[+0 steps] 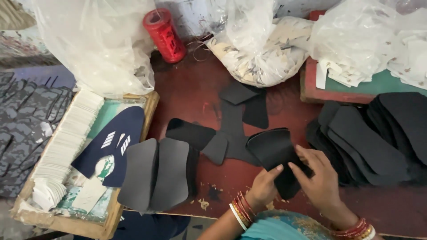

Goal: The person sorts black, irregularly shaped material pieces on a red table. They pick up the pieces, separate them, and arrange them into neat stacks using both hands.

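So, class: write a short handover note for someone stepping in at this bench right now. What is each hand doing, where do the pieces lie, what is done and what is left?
Left hand: grips the near edge of a curved black piece.
Right hand: on the same piece, fingers pinching it.
Places: black stack to the right; two grey pieces to the left; loose black cut-outs mid-table.
Done: one piece picked up.
Left: cannot tell from this view.

Black stack [378, 142] crowds right side.
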